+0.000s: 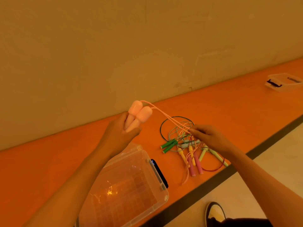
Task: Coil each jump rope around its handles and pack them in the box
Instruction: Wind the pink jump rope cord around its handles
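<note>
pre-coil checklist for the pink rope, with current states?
1. Both pale pink bulb-ended handles gripped side by side in left hand: ok.
2. Right hand pinches both pink cord strands: ok.
3. Strands run straight between the hands: ok.
4. Cord tail free of the pile of other coloured jump ropes: cannot tell, it lies across them.
5. Clear plastic box within reach: ok.
6. Box lid off: cannot tell.

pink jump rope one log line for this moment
left hand: grips pink handles | right hand: pinches pink cord | wraps on handles: none
</note>
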Available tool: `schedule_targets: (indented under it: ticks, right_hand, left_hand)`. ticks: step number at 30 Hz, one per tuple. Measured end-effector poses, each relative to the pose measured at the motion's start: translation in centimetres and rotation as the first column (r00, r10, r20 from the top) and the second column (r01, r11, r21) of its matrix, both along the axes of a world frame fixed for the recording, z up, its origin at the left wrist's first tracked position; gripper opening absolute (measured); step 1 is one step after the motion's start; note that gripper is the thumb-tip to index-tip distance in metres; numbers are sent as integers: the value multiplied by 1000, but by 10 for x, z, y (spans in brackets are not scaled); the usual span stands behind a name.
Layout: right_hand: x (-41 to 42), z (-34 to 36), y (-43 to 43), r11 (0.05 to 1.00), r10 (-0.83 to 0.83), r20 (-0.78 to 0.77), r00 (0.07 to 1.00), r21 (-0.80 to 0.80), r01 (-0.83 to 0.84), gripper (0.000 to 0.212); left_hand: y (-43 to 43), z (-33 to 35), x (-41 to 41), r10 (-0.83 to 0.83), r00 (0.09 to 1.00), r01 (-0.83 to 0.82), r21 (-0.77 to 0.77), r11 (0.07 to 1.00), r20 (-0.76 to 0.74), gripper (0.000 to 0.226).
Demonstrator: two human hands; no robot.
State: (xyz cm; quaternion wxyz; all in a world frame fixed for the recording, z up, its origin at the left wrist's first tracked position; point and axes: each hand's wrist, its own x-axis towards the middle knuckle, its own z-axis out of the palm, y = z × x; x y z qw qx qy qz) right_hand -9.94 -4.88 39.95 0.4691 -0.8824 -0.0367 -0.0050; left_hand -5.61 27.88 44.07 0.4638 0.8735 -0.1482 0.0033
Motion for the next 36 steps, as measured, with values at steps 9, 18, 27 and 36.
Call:
schedule_targets:
  ticks: [9,18,27,36]
  right_hand:
    - [-4,-26,53,966,237,-47,970,-95,-240,26]
    - [-10,-37,77,907,376,-116,919,-159,-391,26]
    - [-1,-9,43,932,290,-82,954,-201,-301,24]
    - [-3,23,15,954,203,-17,979,-221,-202,9]
  left_hand:
    - [-29,-8,-8,-44,974,-76,-496,865,-224,18]
    - [-55,-21,-17,-221,928,40,-511,859,-299,23]
    - [-48,-28,-2,-12,993,-15,-232,973,-117,22]
    - [-18,-29,20,198,979,-199,-1,980,-37,35]
